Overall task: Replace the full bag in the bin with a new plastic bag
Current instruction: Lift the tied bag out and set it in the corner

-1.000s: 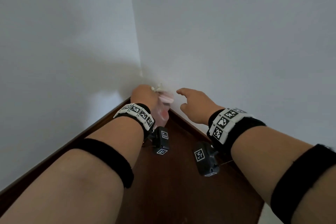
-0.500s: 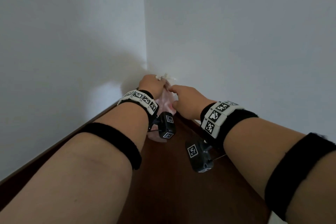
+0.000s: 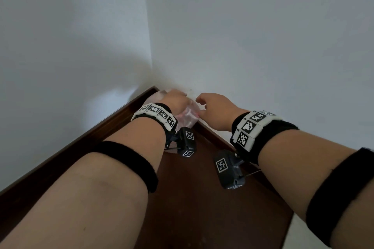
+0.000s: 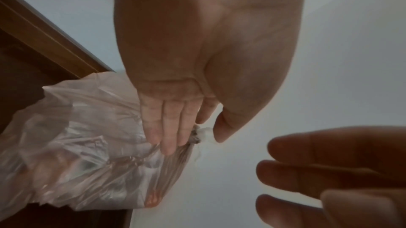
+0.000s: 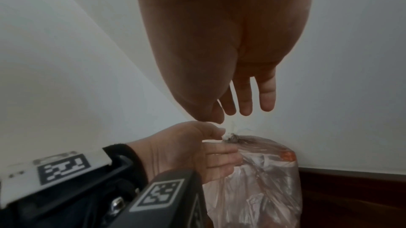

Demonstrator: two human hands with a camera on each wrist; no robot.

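White walls (image 3: 253, 36) meet at a corner over dark wooden floor (image 3: 202, 208). My left hand (image 3: 175, 100) pinches the knotted neck of the full bag (image 5: 252, 179), which sits in that corner. My right hand (image 3: 217, 110) hovers just beside it, fingers (image 5: 266, 96) loose, holding nothing.

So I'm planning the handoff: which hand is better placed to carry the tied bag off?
Left. The left hand already pinches the knot of the bag, while the right hand hangs open above it, holding nothing.
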